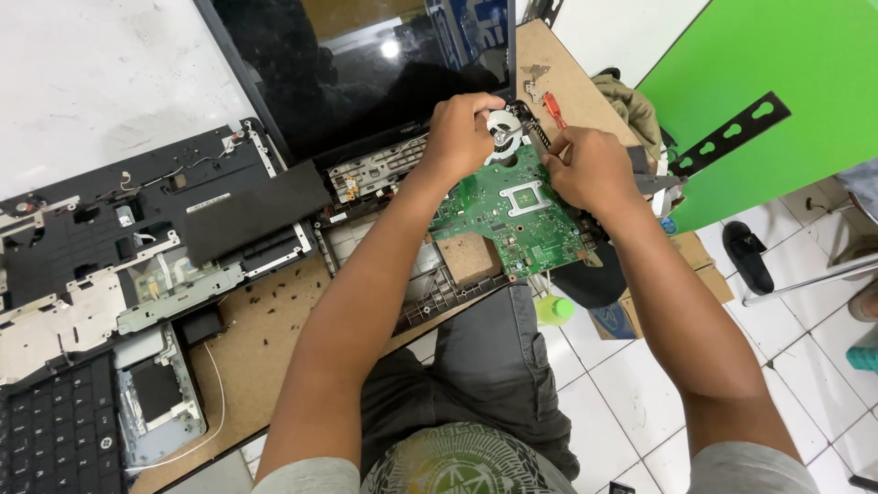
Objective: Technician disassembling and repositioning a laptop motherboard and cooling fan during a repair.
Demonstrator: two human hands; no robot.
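Observation:
A green laptop motherboard (517, 215) lies tilted over the open lower case (430, 284) at the table's edge. My left hand (462, 137) grips the board's far end at the round grey cooling fan (505, 130). My right hand (590, 169) closes on the board's right edge, fingers curled beside the fan. The laptop's dark screen (357, 64) stands open just behind both hands.
A black palm-rest cover (155, 220) with metal brackets, a keyboard (55, 430) and a small drive (155, 393) lie at left on the wooden table (265, 329), with several loose screws. A red-handled screwdriver (554, 110) lies behind. A green board (777, 82), a sandal (745, 256) and a green bottle cap (554, 311) are at right.

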